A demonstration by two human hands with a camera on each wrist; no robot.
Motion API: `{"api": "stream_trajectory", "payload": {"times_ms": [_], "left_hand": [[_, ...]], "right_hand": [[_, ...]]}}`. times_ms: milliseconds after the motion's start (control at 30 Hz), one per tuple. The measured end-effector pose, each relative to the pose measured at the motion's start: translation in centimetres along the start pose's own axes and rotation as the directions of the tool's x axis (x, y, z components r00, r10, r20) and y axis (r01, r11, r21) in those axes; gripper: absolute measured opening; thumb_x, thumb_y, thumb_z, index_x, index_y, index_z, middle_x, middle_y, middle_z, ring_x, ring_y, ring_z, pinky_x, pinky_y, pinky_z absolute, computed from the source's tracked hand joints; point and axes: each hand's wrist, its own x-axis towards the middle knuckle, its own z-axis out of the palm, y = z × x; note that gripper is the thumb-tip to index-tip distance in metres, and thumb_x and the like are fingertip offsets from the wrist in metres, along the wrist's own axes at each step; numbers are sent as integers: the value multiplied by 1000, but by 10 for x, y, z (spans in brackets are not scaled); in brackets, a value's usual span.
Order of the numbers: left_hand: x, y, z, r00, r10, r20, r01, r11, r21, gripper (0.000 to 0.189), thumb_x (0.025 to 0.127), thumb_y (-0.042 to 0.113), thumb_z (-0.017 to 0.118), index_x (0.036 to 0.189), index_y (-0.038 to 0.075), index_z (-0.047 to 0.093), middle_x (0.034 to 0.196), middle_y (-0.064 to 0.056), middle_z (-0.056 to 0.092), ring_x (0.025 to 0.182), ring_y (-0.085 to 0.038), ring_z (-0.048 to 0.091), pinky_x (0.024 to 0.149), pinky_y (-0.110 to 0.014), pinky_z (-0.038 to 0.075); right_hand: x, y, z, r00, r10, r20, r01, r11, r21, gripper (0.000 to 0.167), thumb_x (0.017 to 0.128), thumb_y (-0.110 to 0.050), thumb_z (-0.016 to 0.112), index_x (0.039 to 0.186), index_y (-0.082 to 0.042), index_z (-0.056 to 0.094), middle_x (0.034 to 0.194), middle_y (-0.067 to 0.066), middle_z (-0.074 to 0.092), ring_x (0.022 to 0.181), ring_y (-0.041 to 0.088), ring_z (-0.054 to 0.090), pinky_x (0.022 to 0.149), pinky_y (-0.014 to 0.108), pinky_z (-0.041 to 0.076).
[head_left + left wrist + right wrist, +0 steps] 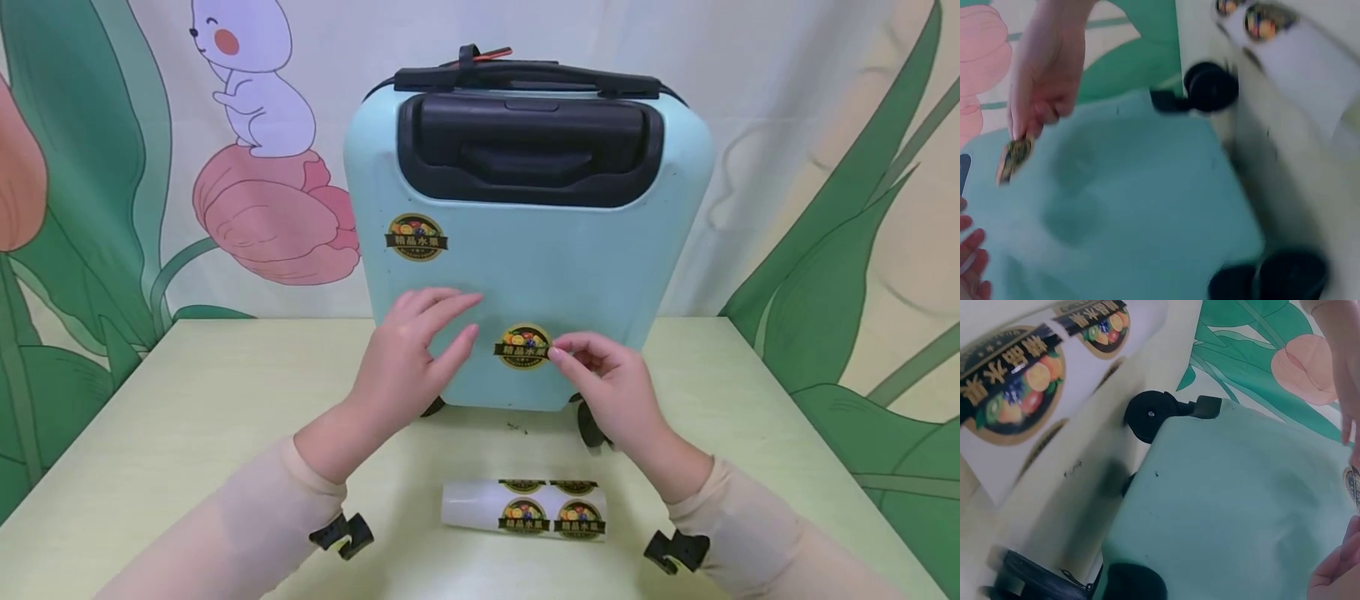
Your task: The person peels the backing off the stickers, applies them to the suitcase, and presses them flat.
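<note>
My right hand (611, 383) pinches the right edge of a round black-and-gold fruit sticker (522, 347) between thumb and forefinger. The sticker is held in front of the lower part of a light-blue suitcase (585, 275); in the left wrist view, the pinched sticker (1016, 156) appears tilted and off the surface. Left of it, my left hand (397, 350) hovers with fingers spread loosely and holds nothing. A matching sticker (416, 237) lies on the suitcase's upper left. Nearer me, a curled white sticker sheet (472, 505) lies on the table with several stickers.
The suitcase stands upright on black wheels (591, 425) on a pale table (247, 392). Its black handle recess (532, 150) is at the top. Behind hangs a cloth (795, 100) printed with plants and a white animal.
</note>
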Motion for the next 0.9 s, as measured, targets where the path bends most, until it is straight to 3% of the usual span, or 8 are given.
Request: {"api": "stream_trajectory", "payload": {"times_ms": [100, 200, 367, 500, 600, 733, 900], "left_hand": [[15, -9, -7, 981, 185, -55, -177, 977, 119, 29, 84, 10, 65, 112, 2, 66, 112, -14, 59, 102, -30, 53, 87, -42, 41], [32, -18, -15, 947, 308, -93, -279, 930, 237, 32, 82, 12, 65, 112, 3, 64, 120, -18, 52, 110, -34, 48, 90, -47, 38], [53, -26, -20, 921, 368, -126, -310, 891, 333, 41, 81, 19, 66, 118, 4, 61, 131, -20, 45, 122, -36, 38, 99, -50, 30], [65, -27, -20, 914, 397, -84, -338, 860, 381, 44, 81, 25, 65, 122, 8, 59, 135, -20, 42, 127, -36, 33, 103, -53, 22], [74, -28, -21, 924, 377, -60, -318, 848, 423, 47, 82, 32, 63, 125, 12, 57, 140, -20, 36, 132, -35, 26, 105, -56, 17], [87, -28, -25, 949, 311, -58, -254, 858, 446, 50, 83, 40, 59, 127, 16, 55, 146, -19, 29, 137, -35, 17, 105, -58, 12], [102, -25, -30, 971, 237, 30, -225, 867, 446, 44, 84, 44, 56, 118, 15, 58, 149, -16, 26, 139, -33, 12, 107, -57, 7]], "right_hand": [[4, -1, -1, 1000, -15, -1, 15, 1000, -3, 11, 88, -6, 63, 94, 2, 67, 84, 14, 63, 70, 13, 54, 63, 22, 46], [7, -3, -3, 1000, -24, -11, 24, 999, -24, 11, 88, -6, 64, 94, 2, 67, 83, 15, 63, 70, 13, 54, 63, 21, 46], [11, -4, -7, 1000, 3, -30, -4, 999, -44, 13, 88, -8, 64, 95, 2, 68, 85, 14, 63, 72, 11, 54, 64, 20, 45], [13, -4, -9, 999, 19, -30, -20, 999, -35, 14, 89, -9, 63, 96, 2, 68, 85, 10, 63, 72, 11, 53, 63, 21, 45], [15, -4, -9, 1000, 7, -21, -8, 999, -43, 14, 89, -9, 63, 96, 2, 67, 85, 11, 63, 72, 12, 53, 63, 21, 45], [17, -5, -9, 1000, -5, -6, 4, 998, -55, 14, 89, -11, 63, 96, 1, 68, 85, 12, 63, 73, 13, 54, 65, 21, 45], [19, -6, -10, 1000, 7, -4, -7, 999, -54, 15, 89, -12, 63, 97, 1, 68, 86, 11, 63, 74, 12, 54, 65, 21, 45]]}}
